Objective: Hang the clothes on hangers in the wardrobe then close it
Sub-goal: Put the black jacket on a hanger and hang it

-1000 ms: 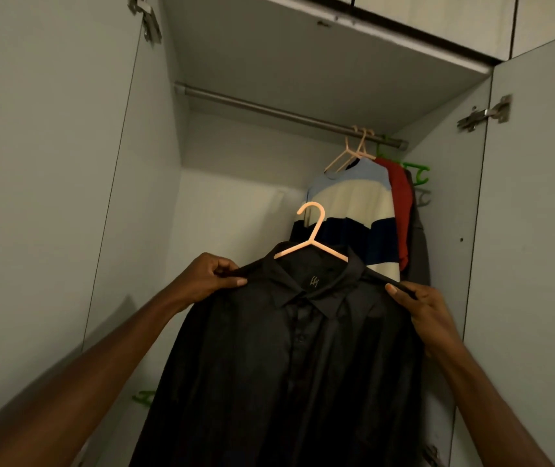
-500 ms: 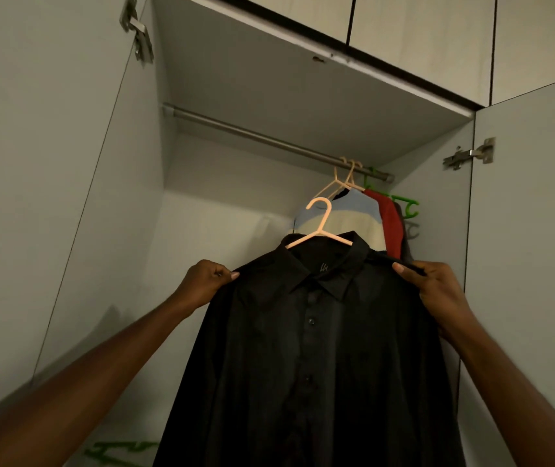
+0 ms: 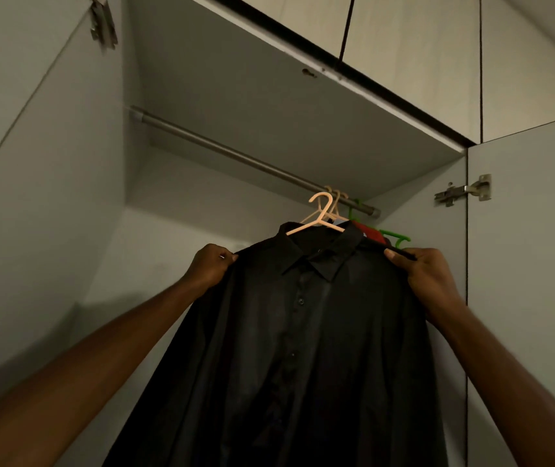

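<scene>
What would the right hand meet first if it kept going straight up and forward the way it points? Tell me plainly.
Likely the green hanger, just above the right hand, which grips the black shirt at its shoulder. Beyond that comes the rail end. Depth is unclear, so the hand might pass in front of both.

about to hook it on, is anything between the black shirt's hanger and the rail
Nothing visible. The hanger hook is just short of the rail, which is bare to its left. Other hangers crowd the rail's right end.
</scene>
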Demonstrator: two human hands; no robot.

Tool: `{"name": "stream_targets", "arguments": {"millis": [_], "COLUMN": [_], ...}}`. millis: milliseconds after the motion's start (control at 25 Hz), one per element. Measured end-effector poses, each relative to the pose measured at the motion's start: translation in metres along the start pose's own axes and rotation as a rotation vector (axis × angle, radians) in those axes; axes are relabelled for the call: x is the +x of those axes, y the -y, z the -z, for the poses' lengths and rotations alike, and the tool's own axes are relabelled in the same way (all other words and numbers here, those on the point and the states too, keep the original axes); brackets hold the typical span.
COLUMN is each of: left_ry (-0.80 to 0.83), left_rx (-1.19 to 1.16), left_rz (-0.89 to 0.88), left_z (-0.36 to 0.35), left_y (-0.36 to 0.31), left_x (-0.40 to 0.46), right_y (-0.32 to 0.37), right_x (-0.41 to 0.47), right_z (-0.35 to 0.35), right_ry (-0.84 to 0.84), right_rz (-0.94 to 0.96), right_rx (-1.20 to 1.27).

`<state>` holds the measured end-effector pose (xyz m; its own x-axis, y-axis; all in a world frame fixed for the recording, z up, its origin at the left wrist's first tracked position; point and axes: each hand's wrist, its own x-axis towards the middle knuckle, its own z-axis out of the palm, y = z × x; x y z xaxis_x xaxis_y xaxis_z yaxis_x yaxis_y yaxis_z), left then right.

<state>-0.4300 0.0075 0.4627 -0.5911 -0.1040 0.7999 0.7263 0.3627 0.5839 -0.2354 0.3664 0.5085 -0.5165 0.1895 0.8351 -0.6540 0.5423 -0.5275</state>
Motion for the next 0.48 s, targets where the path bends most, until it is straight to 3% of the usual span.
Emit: {"name": "stream_targets", "arguments": {"millis": [480], "left_ry": [-0.013], "left_rx": [-0.115], "left_rz": [-0.037], "left_z": [-0.071], "left_y": [0.019], "left_x": [0.132], "right_y": [0.004], "right_x": [0.11], "right_z": [-0.026], "right_ry": [-0.195], "right_rz": [0.125], "right_rx": [-0.269]}}
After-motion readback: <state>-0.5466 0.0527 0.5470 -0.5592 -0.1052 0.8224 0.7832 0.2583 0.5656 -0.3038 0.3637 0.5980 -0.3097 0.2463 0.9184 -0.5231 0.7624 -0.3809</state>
